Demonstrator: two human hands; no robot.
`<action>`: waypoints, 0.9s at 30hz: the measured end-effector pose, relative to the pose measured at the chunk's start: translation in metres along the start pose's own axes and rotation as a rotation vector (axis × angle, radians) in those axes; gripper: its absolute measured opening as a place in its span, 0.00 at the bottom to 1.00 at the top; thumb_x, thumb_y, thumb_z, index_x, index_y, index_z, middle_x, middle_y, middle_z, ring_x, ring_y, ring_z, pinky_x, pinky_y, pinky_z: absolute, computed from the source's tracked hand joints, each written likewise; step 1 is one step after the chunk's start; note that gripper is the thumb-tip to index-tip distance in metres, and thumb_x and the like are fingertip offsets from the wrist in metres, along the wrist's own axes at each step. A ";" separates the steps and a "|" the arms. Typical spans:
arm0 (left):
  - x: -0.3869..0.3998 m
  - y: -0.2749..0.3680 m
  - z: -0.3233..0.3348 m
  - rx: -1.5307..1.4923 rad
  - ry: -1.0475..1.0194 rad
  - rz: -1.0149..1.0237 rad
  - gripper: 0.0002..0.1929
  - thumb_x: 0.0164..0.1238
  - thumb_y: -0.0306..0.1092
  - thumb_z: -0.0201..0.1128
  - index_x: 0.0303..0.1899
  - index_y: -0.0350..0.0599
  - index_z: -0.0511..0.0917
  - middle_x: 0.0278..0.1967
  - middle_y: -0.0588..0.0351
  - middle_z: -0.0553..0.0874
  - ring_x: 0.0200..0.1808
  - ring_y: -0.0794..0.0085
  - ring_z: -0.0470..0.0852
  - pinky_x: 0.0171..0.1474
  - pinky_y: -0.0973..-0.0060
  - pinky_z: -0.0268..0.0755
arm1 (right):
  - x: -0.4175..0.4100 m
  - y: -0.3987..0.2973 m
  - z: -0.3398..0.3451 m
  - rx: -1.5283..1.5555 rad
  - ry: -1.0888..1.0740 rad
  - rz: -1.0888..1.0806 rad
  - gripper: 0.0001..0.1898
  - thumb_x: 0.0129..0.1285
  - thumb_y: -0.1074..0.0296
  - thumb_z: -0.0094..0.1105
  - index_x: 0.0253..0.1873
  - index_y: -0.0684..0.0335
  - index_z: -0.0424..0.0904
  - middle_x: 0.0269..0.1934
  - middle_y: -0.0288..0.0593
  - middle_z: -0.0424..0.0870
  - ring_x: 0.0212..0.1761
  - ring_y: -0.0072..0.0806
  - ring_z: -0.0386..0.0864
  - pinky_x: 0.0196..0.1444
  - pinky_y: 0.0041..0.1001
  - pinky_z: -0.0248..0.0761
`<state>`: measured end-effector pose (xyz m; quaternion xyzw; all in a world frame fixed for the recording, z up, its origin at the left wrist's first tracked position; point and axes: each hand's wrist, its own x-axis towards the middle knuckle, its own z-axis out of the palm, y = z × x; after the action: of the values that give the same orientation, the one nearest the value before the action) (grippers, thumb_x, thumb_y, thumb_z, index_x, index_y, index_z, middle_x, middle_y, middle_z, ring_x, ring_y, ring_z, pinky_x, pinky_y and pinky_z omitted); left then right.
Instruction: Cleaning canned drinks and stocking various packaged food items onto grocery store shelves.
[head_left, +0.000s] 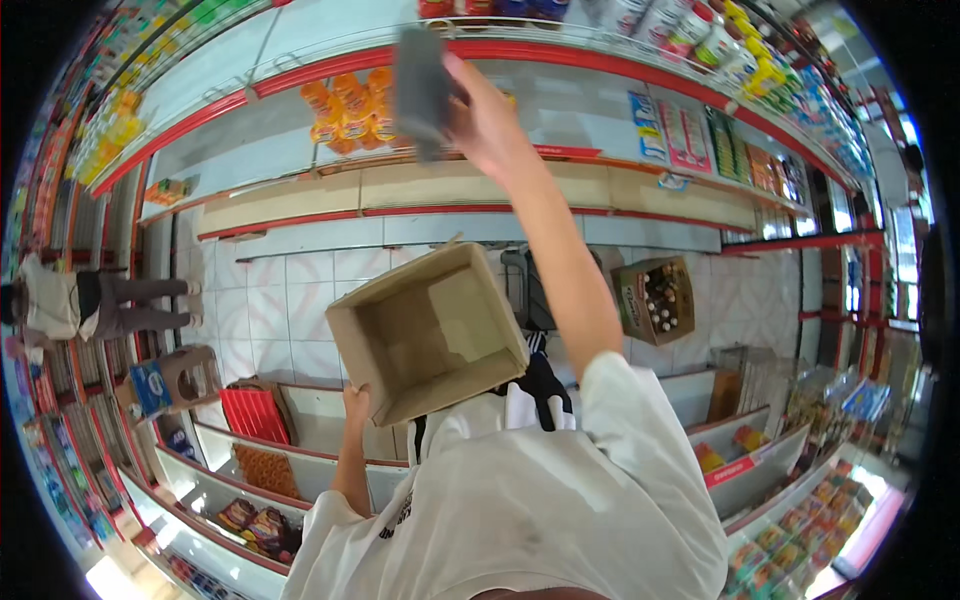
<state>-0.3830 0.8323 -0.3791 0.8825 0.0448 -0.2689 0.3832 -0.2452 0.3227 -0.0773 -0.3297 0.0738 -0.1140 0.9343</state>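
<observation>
My left hand grips the lower left corner of a brown cardboard box, whose open top faces up and shows its bare inner walls and bottom. My right hand is stretched out at the shelf unit, holding a dark grey flat-sided object that is too motion-blurred to identify. Behind that object, orange-capped bottles of orange drink stand in a group on a shelf, partly hidden by it. A red-edged upper shelf runs just beyond my right hand.
On the tiled floor, a carton of bottles stands right of a dark grey stool-like object, partly hidden by my arm. Another person stands at the left shelves. Low shelves with packaged goods lie behind me.
</observation>
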 end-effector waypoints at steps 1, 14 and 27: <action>0.004 -0.020 0.001 0.008 -0.027 0.012 0.12 0.57 0.26 0.58 0.42 0.31 0.80 0.31 0.51 0.85 0.33 0.75 0.78 0.36 0.72 0.71 | 0.015 0.001 0.024 -0.004 -0.051 -0.222 0.19 0.67 0.57 0.57 0.56 0.63 0.71 0.52 0.40 0.76 0.50 0.29 0.77 0.56 0.31 0.72; 0.019 -0.084 0.056 -0.673 0.163 -0.386 0.16 0.58 0.22 0.55 0.49 0.33 0.73 0.40 0.50 0.81 0.39 0.64 0.81 0.40 0.67 0.76 | -0.341 0.226 -0.309 -1.418 0.448 0.211 0.14 0.58 0.64 0.58 0.45 0.66 0.80 0.38 0.50 0.83 0.40 0.43 0.81 0.45 0.36 0.74; -0.011 -0.086 0.078 -0.581 0.418 -0.672 0.21 0.60 0.28 0.54 0.56 0.35 0.70 0.49 0.47 0.77 0.45 0.59 0.80 0.38 0.60 0.77 | -0.386 0.117 -0.503 -1.682 0.789 0.600 0.17 0.59 0.56 0.51 0.35 0.66 0.81 0.28 0.57 0.81 0.37 0.50 0.81 0.44 0.44 0.73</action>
<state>-0.4512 0.8397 -0.4731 0.7108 0.4763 -0.1711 0.4885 -0.7044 0.2109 -0.5155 -0.7945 0.5192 0.1162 0.2926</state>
